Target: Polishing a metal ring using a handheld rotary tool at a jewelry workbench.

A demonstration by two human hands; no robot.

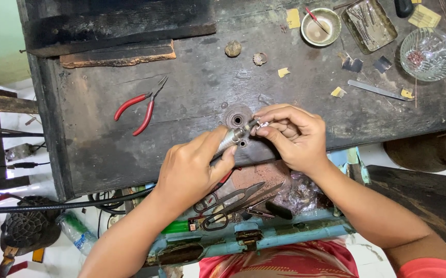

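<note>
Small silver piece (262,124), pinched at the fingertips of the right hand (290,136), sits just beyond the near edge of the dark wooden table (192,92), at about the centre of view. Too small to make out its form; it glints, metal by the look of it. Right grip closed on it, thumb and forefinger together.

Left hand (194,172) wraps a metal handpiece (233,139), pen-fashion, its tip laid against the silver piece from 8 o'clock. Left grip closed around the handpiece. A black flexible shaft (63,206) runs off toward 8 o'clock, probably feeding this tool, though the join is hidden under the hand.

Progress, as a judgement: tool tip and piece are in contact, so the working of the piece looks under way. No finished work shows, and how much is left cannot be told.

Directly behind the fingers, a round metal fitting (237,118) is set in the table. Red-handled pliers (140,108) lie at 10 o'clock, well apart. At 1 o'clock: a small bowl (320,25), a metal tray (369,25), a cut-glass dish (429,54), and tweezers (377,91) flat on the table. At 6 o'clock, below the table edge, scissors (233,203) lie in a blue drawer (284,231).
</note>
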